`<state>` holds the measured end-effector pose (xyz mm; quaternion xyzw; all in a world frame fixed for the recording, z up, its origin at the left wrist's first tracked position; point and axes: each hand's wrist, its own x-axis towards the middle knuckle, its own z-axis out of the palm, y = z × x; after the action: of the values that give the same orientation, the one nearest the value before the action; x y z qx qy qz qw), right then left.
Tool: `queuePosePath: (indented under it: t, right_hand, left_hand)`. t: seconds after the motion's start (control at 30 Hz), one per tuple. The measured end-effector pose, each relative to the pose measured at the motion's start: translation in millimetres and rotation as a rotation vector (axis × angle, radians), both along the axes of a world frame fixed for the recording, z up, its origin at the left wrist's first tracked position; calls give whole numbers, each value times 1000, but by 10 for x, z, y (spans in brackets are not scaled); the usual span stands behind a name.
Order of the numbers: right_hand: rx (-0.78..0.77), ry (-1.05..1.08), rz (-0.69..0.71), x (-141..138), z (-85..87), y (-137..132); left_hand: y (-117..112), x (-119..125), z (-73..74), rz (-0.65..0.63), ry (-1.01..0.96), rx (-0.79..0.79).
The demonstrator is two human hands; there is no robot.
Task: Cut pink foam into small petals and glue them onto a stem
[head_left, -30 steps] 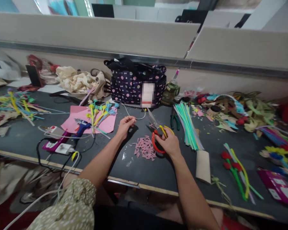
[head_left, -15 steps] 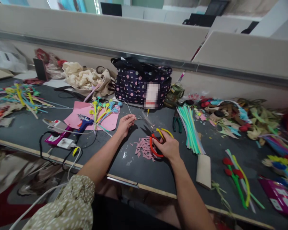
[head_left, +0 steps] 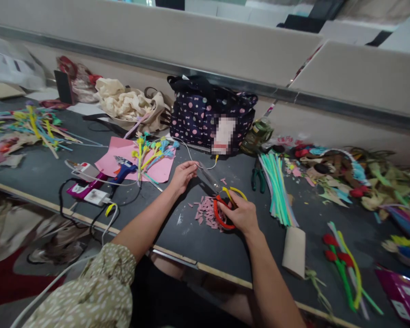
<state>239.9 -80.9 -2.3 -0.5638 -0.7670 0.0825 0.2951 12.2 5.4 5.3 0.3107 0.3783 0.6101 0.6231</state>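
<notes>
My right hand point(head_left: 243, 214) grips a pair of scissors point(head_left: 210, 178) with one yellow and one red handle loop. The blades point forward and left, toward the fingertips of my left hand point(head_left: 185, 177). Those fingertips are pinched together close to the blade tip. Whatever is between them is too small to make out. Under the scissors, a pile of small pink cut pieces point(head_left: 205, 212) lies on the dark table point(head_left: 177, 246). One single pink piece point(head_left: 223, 181) shows just beyond the blades.
Pink sheet point(head_left: 114, 152), pipe-cleaner flowers point(head_left: 150, 152) and a blue glue gun point(head_left: 125, 169) lie left. A polka-dot bag point(head_left: 198, 114) stands behind. At right are green-handled pliers point(head_left: 258, 178), a pipe-cleaner bundle point(head_left: 276, 189), a cardboard roll point(head_left: 294, 252) and red flowers point(head_left: 338, 257).
The scissor blades have moved nearer to my left fingertips. A pink piece now shows beyond the blades. The whole view has shifted slightly.
</notes>
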Motion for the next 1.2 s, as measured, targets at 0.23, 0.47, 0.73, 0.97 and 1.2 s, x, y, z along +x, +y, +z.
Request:
queuePosePath:
  t: [0.23, 0.47, 0.73, 0.97, 1.2]
  right_hand:
    - [-5, -13, 2, 5, -4, 13]
    - [16, -20, 7, 26, -50, 39]
    - [23, -50, 8, 26, -56, 39]
    - [69, -71, 26, 33, -86, 50]
    - [37, -22, 17, 36, -108, 59]
  left_hand:
    - [2, -9, -3, -5, -16, 35]
    - [-14, -4, 22, 0, -2, 35]
    - [-5, -10, -1, 7, -3, 35]
    - [-7, -14, -8, 18, -14, 27]
    - [6, -21, -50, 2, 3, 31]
